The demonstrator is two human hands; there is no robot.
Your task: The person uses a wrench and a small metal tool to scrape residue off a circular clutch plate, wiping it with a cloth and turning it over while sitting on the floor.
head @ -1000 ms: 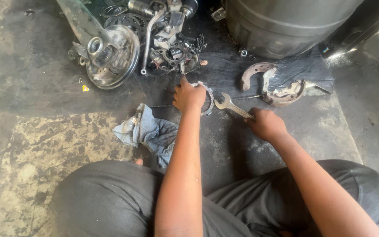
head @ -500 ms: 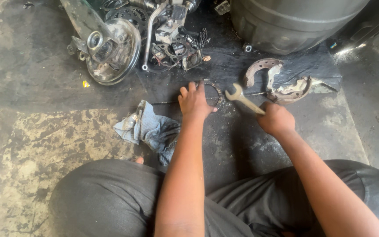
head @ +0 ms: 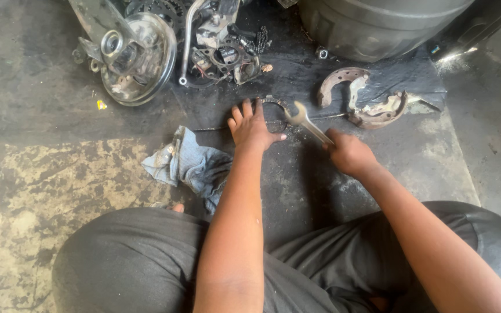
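My left hand (head: 251,127) lies flat, fingers spread, on a dark metal ring part (head: 275,109) resting on the oily floor. My right hand (head: 349,153) grips the handle of an open-ended spanner (head: 307,123), whose jaw points up-left toward the ring, close beside my left thumb. The ring is mostly hidden under my left hand. I sit on the ground in grey trousers, both forearms reaching forward.
Two rusty brake shoes (head: 362,97) lie at the right on a black mat. A round hub plate (head: 137,58) and a tangle of engine parts (head: 221,46) sit at the top left. A blue-grey rag (head: 189,165) lies left of my arm. A large dark drum (head: 378,23) stands behind.
My right hand has lifted the spanner off the floor and swung its jaw toward the ring. My left hand has flattened and spread over the ring.
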